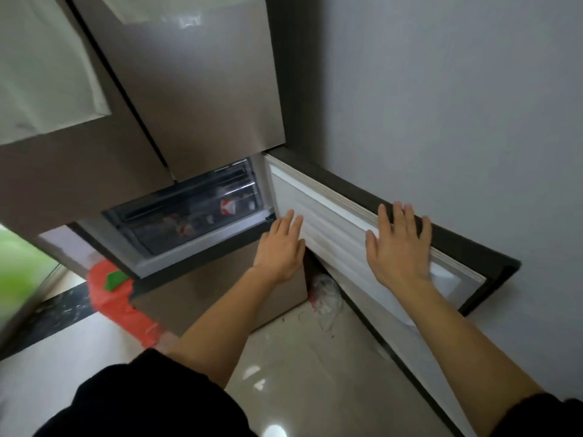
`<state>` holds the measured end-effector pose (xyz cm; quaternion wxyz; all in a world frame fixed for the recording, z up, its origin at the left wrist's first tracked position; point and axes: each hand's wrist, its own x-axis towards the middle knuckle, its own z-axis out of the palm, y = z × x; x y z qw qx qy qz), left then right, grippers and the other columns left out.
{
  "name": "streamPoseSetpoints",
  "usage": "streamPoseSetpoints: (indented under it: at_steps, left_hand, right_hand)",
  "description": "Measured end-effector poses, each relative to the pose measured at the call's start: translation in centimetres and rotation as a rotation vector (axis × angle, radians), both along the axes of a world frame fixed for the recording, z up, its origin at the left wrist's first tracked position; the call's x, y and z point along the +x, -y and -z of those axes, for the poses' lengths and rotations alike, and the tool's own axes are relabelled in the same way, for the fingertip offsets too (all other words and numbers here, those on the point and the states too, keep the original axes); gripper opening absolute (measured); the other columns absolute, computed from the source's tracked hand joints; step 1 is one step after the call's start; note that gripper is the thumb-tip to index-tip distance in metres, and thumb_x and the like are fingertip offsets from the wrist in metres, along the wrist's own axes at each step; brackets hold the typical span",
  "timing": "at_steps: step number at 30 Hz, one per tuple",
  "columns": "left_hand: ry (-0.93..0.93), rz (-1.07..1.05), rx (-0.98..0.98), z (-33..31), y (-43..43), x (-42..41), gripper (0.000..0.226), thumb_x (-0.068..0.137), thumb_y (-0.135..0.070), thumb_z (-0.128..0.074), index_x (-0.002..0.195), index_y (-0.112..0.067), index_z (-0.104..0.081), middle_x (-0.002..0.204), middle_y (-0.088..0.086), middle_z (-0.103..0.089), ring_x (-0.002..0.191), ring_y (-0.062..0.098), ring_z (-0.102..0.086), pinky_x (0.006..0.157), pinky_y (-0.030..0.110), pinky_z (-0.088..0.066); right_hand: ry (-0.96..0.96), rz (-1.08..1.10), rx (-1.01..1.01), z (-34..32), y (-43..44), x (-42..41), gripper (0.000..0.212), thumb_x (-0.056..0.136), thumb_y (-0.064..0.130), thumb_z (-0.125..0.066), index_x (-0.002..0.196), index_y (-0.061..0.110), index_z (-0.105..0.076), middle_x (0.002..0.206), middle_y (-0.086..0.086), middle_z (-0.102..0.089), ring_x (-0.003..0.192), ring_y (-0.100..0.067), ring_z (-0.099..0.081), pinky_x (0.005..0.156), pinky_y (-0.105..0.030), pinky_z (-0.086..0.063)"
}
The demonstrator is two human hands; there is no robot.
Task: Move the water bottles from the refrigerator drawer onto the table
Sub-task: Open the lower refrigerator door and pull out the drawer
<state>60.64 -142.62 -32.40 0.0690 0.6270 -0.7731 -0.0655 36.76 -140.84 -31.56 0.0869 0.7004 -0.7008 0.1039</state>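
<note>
Low on the refrigerator (189, 89) front, right compartment: door (331, 234) swung open to the right, its outer face near the wall (441, 105). Inside, one clear drawer (189, 216), apparently pushed in. Contents: water bottles (228, 207), seen only as blurred shapes with a red-and-white label at the drawer's right end; their number cannot be told. Right hand (399, 247): fingers spread, flat on the door's top edge and white inner lining, holding nothing. Left hand (280, 247): fingers straight and close together, empty, just right of the drawer beside the hinge side of the door. Table: not in view. On the floor: a crumpled clear bag (325, 291) under the door, a red bag (116, 298) to the left. Step in hand, as judged: getting the drawer open. Advised handling: let the right hand brace the door wide so the drawer can clear it; bring the left hand to the middle of the drawer's front lip, curl the fingers under it, and draw straight toward the near side, level and slow, since loose bottles may roll and chilled plastic may be slippery.
</note>
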Motion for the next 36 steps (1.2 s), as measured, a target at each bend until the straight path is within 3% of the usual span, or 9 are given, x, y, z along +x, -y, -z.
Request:
streamPoseSetpoints:
  at_steps: [5, 9, 14, 18, 23, 26, 28, 31, 36]
  left_hand:
    - [0.021, -0.289, 0.055, 1.2, -3.2, 9.9, 0.065, 0.103, -0.044, -0.035, 0.158, -0.02, -0.008, 0.166, 0.007, 0.002, 0.151, 0.03, -0.006, 0.118, 0.052, -0.02]
    - [-0.097, -0.481, 0.129, 3.6, -3.8, 17.4, 0.075, 0.101, -0.048, -0.042, 0.158, -0.017, -0.005, 0.166, 0.009, 0.003, 0.151, 0.033, -0.007, 0.117, 0.052, -0.022]
    - [-0.555, -0.697, 0.126, 7.5, -0.9, 24.1, 0.088, 0.093, -0.043, -0.063, 0.157, -0.009, -0.012, 0.163, 0.012, -0.018, 0.149, 0.029, -0.019, 0.121, 0.041, -0.02]
    - [-1.066, -0.861, 0.163, 9.9, 3.1, 27.8, 0.088, 0.087, -0.035, -0.073, 0.156, -0.015, -0.02, 0.155, 0.005, -0.036, 0.137, 0.025, -0.042, 0.112, 0.047, -0.039]
    - [-1.528, -0.925, 0.169, 11.2, 9.3, 31.9, 0.076, 0.083, -0.029, -0.075, 0.147, -0.016, -0.037, 0.137, 0.003, -0.057, 0.12, 0.016, -0.057, 0.098, 0.046, -0.05]
    - [-1.572, -0.899, 0.137, 11.3, 12.3, 33.7, 0.053, 0.081, -0.027, -0.072, 0.129, -0.01, -0.058, 0.114, 0.004, -0.071, 0.107, 0.017, -0.066, 0.084, 0.038, -0.054]
    - [-1.614, -0.913, 0.13, 11.3, 13.7, 34.6, 0.041, 0.085, -0.022, -0.069, 0.124, -0.012, -0.063, 0.105, 0.002, -0.072, 0.103, 0.019, -0.068, 0.083, 0.038, -0.055]
    - [-1.939, -0.906, 0.169, 11.0, 14.9, 35.2, 0.024, 0.09, -0.024, -0.065, 0.112, -0.014, -0.065, 0.118, 0.007, -0.066, 0.113, 0.027, -0.063, 0.097, 0.043, -0.053]
    - [-2.292, -0.881, 0.095, 9.7, 15.4, 35.3, 0.026, 0.096, -0.034, -0.059, 0.092, -0.009, -0.06, 0.098, 0.012, -0.062, 0.097, 0.028, -0.06, 0.099, 0.052, -0.051]
  right_hand:
    - [0.07, -0.317, 0.084, 2.4, 2.1, 9.2, 0.068, 0.1, 0.042, -0.043, 0.157, 0.012, -0.024, 0.163, -0.022, -0.014, 0.152, -0.037, -0.008, 0.123, -0.054, -0.004]
    - [0.315, -0.433, 0.336, 4.9, 4.4, 16.9, 0.072, 0.1, 0.043, -0.044, 0.158, 0.014, -0.013, 0.165, -0.016, -0.009, 0.153, -0.031, -0.004, 0.124, -0.048, -0.007]
    - [0.805, -0.387, 0.665, 6.7, 8.5, 26.3, 0.078, 0.095, 0.035, -0.063, 0.158, 0.02, -0.019, 0.162, -0.006, -0.025, 0.148, -0.026, -0.026, 0.116, -0.039, -0.027]
    - [1.271, -0.206, 0.831, 8.2, 12.6, 33.3, 0.07, 0.095, 0.01, -0.063, 0.155, 0.02, -0.028, 0.154, -0.004, -0.039, 0.138, -0.021, -0.042, 0.104, -0.03, -0.041]
    - [1.658, -0.081, 0.816, 10.4, 18.5, 39.6, 0.063, 0.097, 0.002, -0.055, 0.152, 0.023, -0.034, 0.138, 0.002, -0.051, 0.115, -0.012, -0.058, 0.094, -0.029, -0.054]
    - [1.823, -0.006, 0.808, 10.5, 21.6, 42.3, 0.058, 0.097, 0.001, -0.052, 0.149, 0.021, -0.037, 0.137, -0.005, -0.053, 0.119, -0.02, -0.058, 0.099, -0.039, -0.053]
    - [1.937, 0.101, 0.783, 10.4, 23.5, 43.8, 0.053, 0.095, -0.001, -0.053, 0.144, 0.015, -0.042, 0.125, -0.009, -0.06, 0.111, -0.022, -0.063, 0.088, -0.039, -0.058]
    - [2.043, 0.241, 0.744, 10.4, 25.1, 44.4, 0.04, 0.089, 0.001, -0.057, 0.129, 0.0, -0.054, 0.099, -0.011, -0.065, 0.098, -0.026, -0.068, 0.067, -0.037, -0.061]
    - [2.215, 0.265, 0.737, 9.7, 25.2, 45.2, 0.011, 0.089, 0.009, -0.062, 0.1, 0.011, -0.059, 0.106, -0.015, -0.058, 0.1, -0.029, -0.062, 0.09, -0.044, -0.057]
